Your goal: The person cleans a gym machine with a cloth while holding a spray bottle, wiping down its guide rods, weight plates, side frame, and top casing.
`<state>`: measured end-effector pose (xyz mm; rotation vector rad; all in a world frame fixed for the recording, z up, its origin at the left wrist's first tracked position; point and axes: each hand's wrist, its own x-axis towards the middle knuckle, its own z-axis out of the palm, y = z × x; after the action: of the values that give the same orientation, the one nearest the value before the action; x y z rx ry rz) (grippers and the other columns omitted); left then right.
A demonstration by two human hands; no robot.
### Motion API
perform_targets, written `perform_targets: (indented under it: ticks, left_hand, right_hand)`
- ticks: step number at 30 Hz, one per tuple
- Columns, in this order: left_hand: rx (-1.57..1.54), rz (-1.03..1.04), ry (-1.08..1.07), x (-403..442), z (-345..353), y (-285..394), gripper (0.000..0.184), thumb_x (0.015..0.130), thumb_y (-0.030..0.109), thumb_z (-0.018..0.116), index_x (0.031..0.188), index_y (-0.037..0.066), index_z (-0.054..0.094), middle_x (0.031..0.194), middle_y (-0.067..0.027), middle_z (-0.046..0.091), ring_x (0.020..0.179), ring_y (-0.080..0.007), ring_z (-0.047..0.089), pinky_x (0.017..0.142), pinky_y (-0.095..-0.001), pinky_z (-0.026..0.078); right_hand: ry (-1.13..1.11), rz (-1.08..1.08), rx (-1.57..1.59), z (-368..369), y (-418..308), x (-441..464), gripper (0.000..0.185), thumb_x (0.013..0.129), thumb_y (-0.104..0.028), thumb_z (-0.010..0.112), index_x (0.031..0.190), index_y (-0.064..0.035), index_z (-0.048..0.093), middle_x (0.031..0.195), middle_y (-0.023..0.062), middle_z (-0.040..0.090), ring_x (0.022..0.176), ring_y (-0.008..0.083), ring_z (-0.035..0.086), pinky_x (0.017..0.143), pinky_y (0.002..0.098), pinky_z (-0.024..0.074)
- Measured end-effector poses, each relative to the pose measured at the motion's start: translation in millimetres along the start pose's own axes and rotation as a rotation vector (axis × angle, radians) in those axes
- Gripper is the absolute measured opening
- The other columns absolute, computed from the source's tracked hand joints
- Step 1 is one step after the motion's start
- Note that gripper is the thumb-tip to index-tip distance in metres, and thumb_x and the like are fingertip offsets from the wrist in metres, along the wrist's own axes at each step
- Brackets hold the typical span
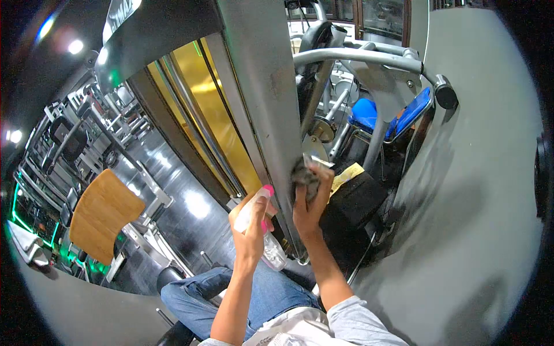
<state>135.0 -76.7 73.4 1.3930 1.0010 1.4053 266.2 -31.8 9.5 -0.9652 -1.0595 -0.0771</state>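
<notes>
My left hand (250, 225) is wrapped round a clear spray bottle (274, 254) with a white and pink spray head. The bottle's nozzle points up toward the grey upright post (271, 109) of a gym machine. A dark, crumpled cloth (306, 176) is bunched in my right hand (311, 202), which presses it against the right edge of that post. Part of the cloth is hidden by my fingers. Left of the post run shiny metal guide rods (196, 124) before a yellow panel (216, 109).
A curved wooden board (107, 216) stands at the left, with gym machines behind it. To the right are a silver tube handle (358, 56), a blue seat (363, 114), a black box-like surface (358, 199) with a yellow label, and a grey wall (485, 144).
</notes>
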Motion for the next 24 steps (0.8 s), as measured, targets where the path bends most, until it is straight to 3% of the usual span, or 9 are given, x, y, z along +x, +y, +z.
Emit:
perform_targets:
  ticks: [4,9,12,14,19,22,24]
  left_hand:
    - [-0.034,-0.018,0.009,1.7,-0.4,-6.1,0.046,0.094,0.039,0.054,0.098,-0.004,0.067,0.07,-0.0071,0.064,0.049,-0.0127,0.055,0.047,-0.0249,0.042]
    - [-0.1,-0.058,-0.045,3.3,0.5,-12.1,0.05,0.093,0.042,0.05,0.1,-0.005,0.065,0.071,-0.0114,0.066,0.049,-0.0165,0.056,0.046,-0.0276,0.045]
    - [-0.261,-0.131,-0.04,2.4,4.0,-24.0,0.049,0.091,0.041,0.05,0.101,-0.005,0.063,0.071,-0.0136,0.066,0.048,-0.0188,0.057,0.045,-0.0297,0.047]
    - [-0.302,-0.155,-0.032,3.4,4.0,-32.3,0.049,0.091,0.04,0.05,0.101,-0.005,0.063,0.071,-0.0141,0.065,0.048,-0.0198,0.057,0.045,-0.0301,0.047]
    - [-0.388,-0.211,0.026,3.6,5.0,-28.0,0.048,0.091,0.039,0.049,0.103,-0.005,0.063,0.072,-0.0146,0.065,0.048,-0.021,0.057,0.045,-0.0305,0.047]
    - [-0.33,-0.179,0.034,4.0,2.6,-33.0,0.049,0.092,0.038,0.048,0.106,-0.006,0.063,0.073,-0.0144,0.065,0.048,-0.0208,0.057,0.044,-0.0309,0.047]
    - [-0.282,-0.161,0.035,4.4,3.7,-31.2,0.05,0.093,0.038,0.048,0.109,-0.007,0.063,0.073,-0.0135,0.066,0.048,-0.0204,0.057,0.044,-0.0306,0.046]
  right_hand:
    - [-0.028,-0.132,0.095,5.6,-41.4,62.5,0.035,0.086,-0.014,0.063,0.119,-0.0051,0.056,0.108,0.0159,0.052,0.105,0.0334,0.051,0.097,0.0429,0.0388]
    - [-0.057,-0.165,0.178,-1.0,-19.4,43.9,0.034,0.084,-0.011,0.063,0.117,-0.0051,0.056,0.108,0.0157,0.053,0.105,0.0325,0.052,0.096,0.0421,0.04]
    - [-0.099,-0.012,0.218,-12.3,-3.4,11.4,0.033,0.085,-0.013,0.064,0.116,-0.0048,0.055,0.108,0.0157,0.053,0.105,0.0315,0.053,0.095,0.0411,0.0405]
    - [-0.148,0.096,0.224,-17.9,0.6,-6.1,0.03,0.089,-0.008,0.058,0.118,-0.0037,0.05,0.112,0.01,0.05,0.108,0.0214,0.05,0.098,0.0342,0.0376]
    - [-0.184,0.232,0.253,-18.3,-0.6,-8.2,0.029,0.092,-0.009,0.057,0.119,-0.0038,0.05,0.113,0.0091,0.05,0.108,0.0207,0.05,0.097,0.0337,0.0382]
    - [-0.159,0.082,0.2,-7.2,-14.5,28.5,0.029,0.092,-0.01,0.057,0.12,-0.0036,0.051,0.113,0.0086,0.051,0.108,0.0208,0.05,0.097,0.0335,0.0383]
    - [-0.087,-0.124,0.178,-0.2,-33.4,60.3,0.031,0.087,-0.011,0.062,0.116,-0.003,0.054,0.108,0.0139,0.054,0.107,0.0297,0.053,0.097,0.0386,0.0386]
